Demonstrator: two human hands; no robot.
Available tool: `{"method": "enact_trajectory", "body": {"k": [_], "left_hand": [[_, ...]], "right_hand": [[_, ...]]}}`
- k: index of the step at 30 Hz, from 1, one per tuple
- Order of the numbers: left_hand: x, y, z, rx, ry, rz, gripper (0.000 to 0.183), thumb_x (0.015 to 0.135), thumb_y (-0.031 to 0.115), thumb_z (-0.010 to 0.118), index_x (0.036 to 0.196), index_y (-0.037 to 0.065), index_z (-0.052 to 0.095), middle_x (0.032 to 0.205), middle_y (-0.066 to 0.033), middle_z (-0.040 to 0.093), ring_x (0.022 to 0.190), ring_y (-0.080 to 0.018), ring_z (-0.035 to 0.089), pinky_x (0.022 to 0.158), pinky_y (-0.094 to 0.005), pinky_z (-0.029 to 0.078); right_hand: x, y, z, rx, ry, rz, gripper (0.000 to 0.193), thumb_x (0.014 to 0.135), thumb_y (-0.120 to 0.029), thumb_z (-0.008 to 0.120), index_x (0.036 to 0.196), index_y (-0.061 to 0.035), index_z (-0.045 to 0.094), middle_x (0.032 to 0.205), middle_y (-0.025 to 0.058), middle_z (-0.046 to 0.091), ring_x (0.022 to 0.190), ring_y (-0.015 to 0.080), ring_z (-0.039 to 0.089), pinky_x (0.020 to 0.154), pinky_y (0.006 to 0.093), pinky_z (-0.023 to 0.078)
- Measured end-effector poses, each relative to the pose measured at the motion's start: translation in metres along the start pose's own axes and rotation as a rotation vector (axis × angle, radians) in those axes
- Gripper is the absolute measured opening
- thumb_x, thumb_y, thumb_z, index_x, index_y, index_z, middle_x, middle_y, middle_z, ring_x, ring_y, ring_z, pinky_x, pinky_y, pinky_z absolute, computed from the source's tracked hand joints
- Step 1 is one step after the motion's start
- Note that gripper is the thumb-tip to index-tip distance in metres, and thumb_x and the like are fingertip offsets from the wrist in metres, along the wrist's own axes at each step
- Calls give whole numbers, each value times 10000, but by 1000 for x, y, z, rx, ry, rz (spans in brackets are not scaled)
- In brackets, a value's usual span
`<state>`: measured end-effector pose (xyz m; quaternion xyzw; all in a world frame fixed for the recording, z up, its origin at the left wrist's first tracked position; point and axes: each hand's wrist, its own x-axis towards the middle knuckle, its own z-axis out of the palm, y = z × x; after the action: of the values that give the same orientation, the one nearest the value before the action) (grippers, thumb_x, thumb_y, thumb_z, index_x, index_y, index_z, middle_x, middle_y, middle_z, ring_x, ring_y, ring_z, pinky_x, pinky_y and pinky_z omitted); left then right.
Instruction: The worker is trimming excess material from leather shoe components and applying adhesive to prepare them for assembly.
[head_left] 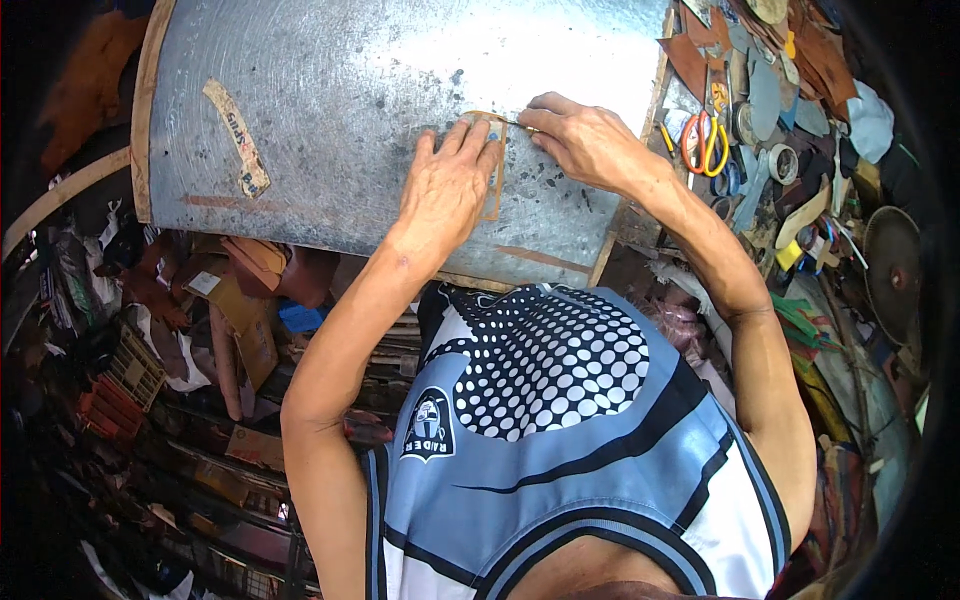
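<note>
On the grey metal tabletop (pixel 330 130), my left hand (pixel 447 180) lies flat with its fingers stretched forward. It presses on a narrow tan strip-like piece (pixel 492 205), whose right edge and near end show past the fingers. My right hand (pixel 590 145) is closed in a pinch around a thin pointed tool (pixel 512 123). The tool's tip reaches left to the far end of the tan piece; most of its handle is hidden in the fingers, so its exact kind cannot be told.
A pale curved template (pixel 236 137) with markings lies on the left of the tabletop. Red-handled scissors (pixel 692 142), yellow-handled scissors (pixel 716 150), a tape roll (pixel 783 163) and many leather scraps crowd the right side. Wooden edging (pixel 140 150) borders the table. A cardboard box (pixel 245 325) stands below left.
</note>
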<state>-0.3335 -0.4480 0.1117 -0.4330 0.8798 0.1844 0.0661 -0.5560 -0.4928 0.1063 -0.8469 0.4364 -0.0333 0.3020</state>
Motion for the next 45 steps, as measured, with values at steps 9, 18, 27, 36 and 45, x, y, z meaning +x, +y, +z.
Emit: {"method": "enact_trajectory", "body": {"k": [9,18,27,36,45], "left_hand": [[-4,-7,0,0,5,19,600,785,185,738,1331,32,541,1453,-159,431,1344,-283,413,1064,-489,341],[1,-19,0,-63,37,174,620,766,232,761,1305,8,552,1412,-169,472,1298,-302,451,994,-470,381],[5,-32,9,-77,139,347,681,719,285,774,1287,-21,556,1405,-164,496,1244,-339,479,947,-449,409],[3,-36,10,-51,167,372,690,690,270,778,1269,-39,565,1410,-168,496,1220,-338,494,927,-445,414],[10,-24,15,-28,199,325,643,706,258,764,1247,-38,582,1423,-170,481,1228,-335,487,929,-448,410]], "right_hand": [[-2,-6,0,27,31,11,249,898,-112,578,1110,-10,661,1168,123,651,1002,332,656,859,423,543],[-20,-27,16,230,210,241,302,912,-124,583,1173,19,633,1170,183,649,1049,365,630,910,410,513],[-8,-103,97,338,876,624,287,888,-95,612,1139,38,647,1038,225,650,912,389,658,798,419,541],[-2,-109,100,265,867,629,275,898,-101,596,1142,13,655,1030,204,650,885,380,667,772,426,551],[-6,-92,88,262,731,665,296,918,-142,554,1164,-4,645,1008,242,633,895,418,644,792,468,532]]}}
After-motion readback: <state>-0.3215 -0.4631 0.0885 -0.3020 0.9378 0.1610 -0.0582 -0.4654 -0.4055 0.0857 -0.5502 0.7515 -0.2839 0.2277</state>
